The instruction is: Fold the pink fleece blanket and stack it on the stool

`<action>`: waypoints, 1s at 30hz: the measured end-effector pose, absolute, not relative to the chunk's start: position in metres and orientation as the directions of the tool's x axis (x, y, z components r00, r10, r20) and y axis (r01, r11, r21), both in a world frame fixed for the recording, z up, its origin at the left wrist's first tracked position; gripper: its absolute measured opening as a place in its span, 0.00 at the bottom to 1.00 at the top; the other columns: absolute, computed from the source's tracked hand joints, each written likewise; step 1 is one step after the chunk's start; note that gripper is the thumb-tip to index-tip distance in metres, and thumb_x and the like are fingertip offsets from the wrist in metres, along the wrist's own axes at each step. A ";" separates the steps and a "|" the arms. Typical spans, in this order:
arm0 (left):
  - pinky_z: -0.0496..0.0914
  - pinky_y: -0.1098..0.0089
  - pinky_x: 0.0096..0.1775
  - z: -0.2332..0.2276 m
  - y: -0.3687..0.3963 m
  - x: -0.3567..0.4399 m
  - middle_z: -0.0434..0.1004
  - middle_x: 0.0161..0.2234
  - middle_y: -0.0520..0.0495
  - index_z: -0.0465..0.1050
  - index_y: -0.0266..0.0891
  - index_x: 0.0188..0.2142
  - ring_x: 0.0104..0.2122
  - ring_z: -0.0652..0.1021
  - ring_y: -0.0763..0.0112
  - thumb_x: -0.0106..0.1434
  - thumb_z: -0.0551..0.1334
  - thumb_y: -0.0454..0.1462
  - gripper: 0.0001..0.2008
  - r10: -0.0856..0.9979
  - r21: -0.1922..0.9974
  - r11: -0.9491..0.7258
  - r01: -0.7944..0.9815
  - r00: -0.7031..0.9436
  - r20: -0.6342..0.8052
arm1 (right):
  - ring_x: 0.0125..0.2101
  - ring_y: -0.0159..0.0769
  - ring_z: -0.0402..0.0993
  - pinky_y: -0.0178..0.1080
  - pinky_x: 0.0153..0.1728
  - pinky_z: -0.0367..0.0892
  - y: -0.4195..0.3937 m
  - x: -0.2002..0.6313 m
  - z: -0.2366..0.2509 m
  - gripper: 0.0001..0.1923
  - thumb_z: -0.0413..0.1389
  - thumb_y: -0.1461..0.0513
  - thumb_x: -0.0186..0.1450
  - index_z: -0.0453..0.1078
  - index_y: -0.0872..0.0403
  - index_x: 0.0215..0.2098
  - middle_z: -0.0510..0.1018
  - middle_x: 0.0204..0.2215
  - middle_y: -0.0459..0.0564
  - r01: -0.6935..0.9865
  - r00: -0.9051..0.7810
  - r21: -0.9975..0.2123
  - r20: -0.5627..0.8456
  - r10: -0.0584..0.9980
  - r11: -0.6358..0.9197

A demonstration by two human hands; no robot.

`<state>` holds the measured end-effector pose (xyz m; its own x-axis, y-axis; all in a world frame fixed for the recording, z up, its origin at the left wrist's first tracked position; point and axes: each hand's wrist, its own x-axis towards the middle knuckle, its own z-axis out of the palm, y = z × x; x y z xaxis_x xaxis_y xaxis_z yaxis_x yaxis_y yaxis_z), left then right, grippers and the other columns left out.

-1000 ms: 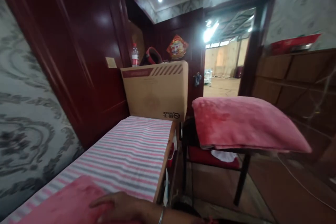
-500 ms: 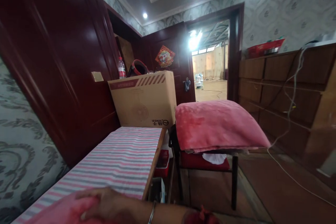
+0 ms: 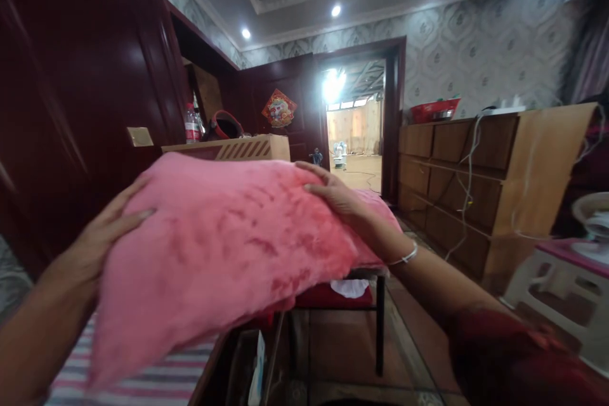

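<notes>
A fluffy pink pillow (image 3: 223, 235) is held up in front of me, above the striped cloth (image 3: 157, 374). My left hand (image 3: 107, 228) grips its left edge, thumb on the near face. On the upper right edge, my right hand (image 3: 337, 193) is closed, fingers over the top; a bracelet circles that wrist. Behind the held pillow, part of another pink pillow (image 3: 380, 210) rests on a chair with a red seat (image 3: 311, 295). A white cloth (image 3: 350, 288) hangs over the seat's front.
A cardboard box (image 3: 280, 147) stands behind the pillow, with a bottle (image 3: 192, 124) on top. Wooden drawers (image 3: 459, 165) line the right side, a white cable hanging down them. A plastic stool (image 3: 561, 292) stands at right. Beyond is an open doorway (image 3: 354, 133).
The pillow has risen from the lower left of the striped cloth into the middle of the view. Both hands now hold it; before, only one hand showed. My view has turned right.
</notes>
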<state>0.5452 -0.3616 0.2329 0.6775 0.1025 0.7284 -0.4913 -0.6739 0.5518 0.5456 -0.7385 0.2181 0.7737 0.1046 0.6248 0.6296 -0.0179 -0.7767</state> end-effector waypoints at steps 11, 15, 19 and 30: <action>0.70 0.60 0.56 0.249 -0.555 0.684 0.75 0.57 0.47 0.69 0.44 0.60 0.55 0.75 0.58 0.54 0.64 0.30 0.32 -0.232 0.890 0.178 -0.419 0.861 0.452 | 0.43 0.37 0.79 0.41 0.52 0.72 -0.901 0.578 0.219 0.36 0.66 0.66 0.55 0.67 0.49 0.61 0.81 0.47 0.49 0.467 0.865 -0.881 0.436 -0.247 0.081; 0.65 0.56 0.60 0.205 -0.576 0.721 0.75 0.56 0.45 0.71 0.43 0.56 0.59 0.72 0.55 0.57 0.65 0.33 0.26 -0.321 0.966 0.077 -0.247 0.911 0.259 | 0.39 0.37 0.81 0.40 0.46 0.77 -0.923 0.597 0.183 0.35 0.64 0.67 0.57 0.65 0.52 0.62 0.82 0.45 0.52 0.227 0.937 -0.967 0.184 -0.295 0.119; 0.63 0.59 0.62 0.177 -0.577 0.736 0.74 0.57 0.44 0.72 0.40 0.54 0.61 0.70 0.55 0.56 0.67 0.36 0.25 -0.341 0.970 0.048 -0.238 0.909 0.240 | 0.43 0.39 0.80 0.40 0.48 0.76 -0.933 0.610 0.153 0.36 0.65 0.65 0.57 0.64 0.50 0.63 0.80 0.49 0.52 0.200 0.937 -0.973 0.155 -0.315 0.119; 0.65 0.59 0.60 0.183 -0.580 0.756 0.80 0.51 0.45 0.78 0.43 0.48 0.59 0.71 0.55 0.49 0.69 0.35 0.24 -0.269 0.964 0.078 -0.256 0.925 0.267 | 0.44 0.40 0.80 0.40 0.49 0.75 -0.932 0.604 0.169 0.38 0.64 0.68 0.56 0.63 0.52 0.64 0.79 0.51 0.53 0.215 0.918 -0.974 0.176 -0.355 0.074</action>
